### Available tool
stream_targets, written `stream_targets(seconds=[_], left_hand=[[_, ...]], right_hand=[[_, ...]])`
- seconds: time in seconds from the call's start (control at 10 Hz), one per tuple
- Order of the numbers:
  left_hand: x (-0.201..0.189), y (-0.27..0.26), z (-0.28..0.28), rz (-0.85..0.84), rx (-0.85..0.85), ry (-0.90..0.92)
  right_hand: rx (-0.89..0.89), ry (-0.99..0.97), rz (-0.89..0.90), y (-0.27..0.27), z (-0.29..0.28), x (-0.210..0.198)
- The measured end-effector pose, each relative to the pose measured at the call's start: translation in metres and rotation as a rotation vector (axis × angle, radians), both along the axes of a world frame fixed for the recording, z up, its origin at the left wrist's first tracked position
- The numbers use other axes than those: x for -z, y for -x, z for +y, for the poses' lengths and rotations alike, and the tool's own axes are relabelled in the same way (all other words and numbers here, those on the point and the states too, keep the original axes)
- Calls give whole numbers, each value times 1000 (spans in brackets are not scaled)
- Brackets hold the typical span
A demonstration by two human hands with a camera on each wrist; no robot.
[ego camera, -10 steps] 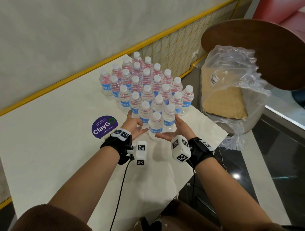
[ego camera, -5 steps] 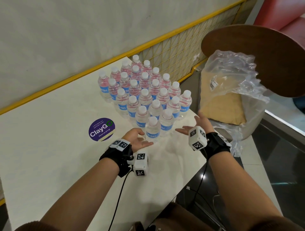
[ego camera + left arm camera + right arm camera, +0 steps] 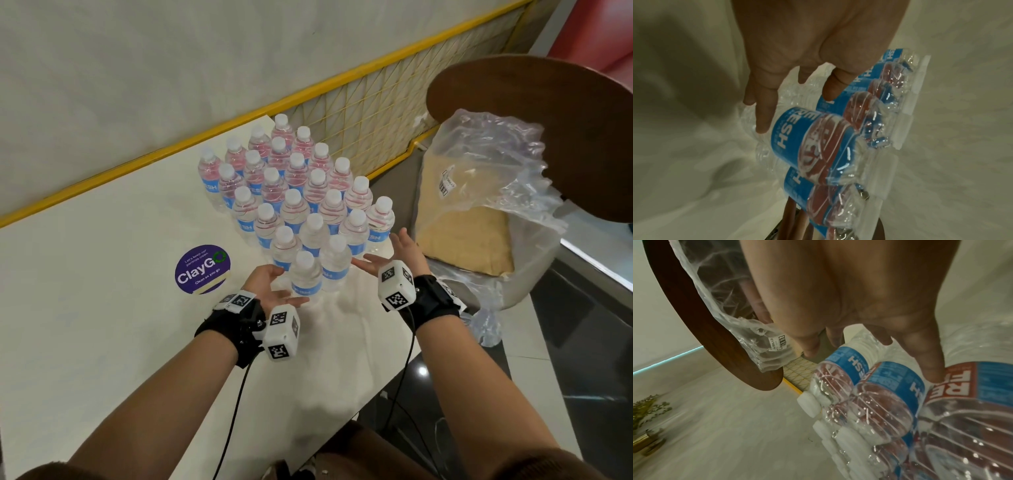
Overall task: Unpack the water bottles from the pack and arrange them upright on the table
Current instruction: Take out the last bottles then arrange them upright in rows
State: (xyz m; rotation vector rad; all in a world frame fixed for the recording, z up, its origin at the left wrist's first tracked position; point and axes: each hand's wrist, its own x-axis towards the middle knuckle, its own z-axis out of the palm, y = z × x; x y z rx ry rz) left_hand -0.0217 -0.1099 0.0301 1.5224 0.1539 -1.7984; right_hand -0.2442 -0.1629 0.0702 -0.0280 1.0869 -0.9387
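counter: white top carrying the whole bottle cluster; the cluster sits toward its far right corner, by the yellow rail, likely to leave the near surface free for working.

chair: dark wood, round-edged, well right of the bottle cluster, off the counter.

pack wrap: clear plastic, slumped open on the chair, with a brown card tray inside. No bottles show in it, so I judge the unpacking done.

water bottles: all upright with white caps up, packed shoulder to shoulder in slanted rows. The tight grouping looks deliberate, since each bottle braces its neighbour. The formation narrows to a single front bottle at the near end.

sticker: round, purple, flat on the counter just left of the cluster's near end.

left hand: at the cluster's near-left flank, palm turned inward. Its grip is slack, fingers straight and spread, holding nothing. In the left wrist view a fingertip lies at the clear base of a bottle; I cannot tell if it touches.

right hand: at the cluster's near-right flank, palm inward, mirroring the left. Its grip is likewise loose and empty, fingers extended beside the labels.

reading: both palms bracket the near rows, placed as if to square up the block or check it stands steady. Task appears at its finish.
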Motion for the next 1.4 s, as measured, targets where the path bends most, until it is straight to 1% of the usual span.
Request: stream_targets(seconds=[0.1, 0.2, 0.3, 0.4, 0.5, 0.6, 0.7, 0.8, 0.9, 1.0, 1.2, 1.4], left_hand=[[3, -1, 3, -4, -22, -6], [5, 0, 4, 43, -93, -14], [8, 0, 4, 74, -160, -18], [5, 1, 5, 51, -140, -19], [-1, 0, 4, -5, -184, -8], [-8, -10, -4, -140, -253, 48], [-25, -30, -24, -238, -284, 158], [-43, -49, -47, -282, -326, 260], [-59, -60, -67, -310, -349, 323], [-67, -74, -82, -367, -345, 319], [-70, -100, -105, -434, -278, 334], [-70, -129, -131, -505, -186, 364]], right_hand=[[-10, -2, -29, 12, -2, -1], [-46, -95, -97, 17, 2, 13], [-106, -198, -109, 8, 11, 24], [-119, -241, -188, -4, 21, 25], [-132, -253, -193, -3, 18, 30], [-138, -206, -99, 9, 7, 32], [-98, -143, -26, 19, -6, 24], [-111, -108, 42, 16, -12, 17], [-116, -96, 17, 9, -13, 17], [-80, -100, -97, 8, -12, 22], [-98, -95, -73, 11, -21, 42], [-105, -88, -90, 12, -25, 57]])
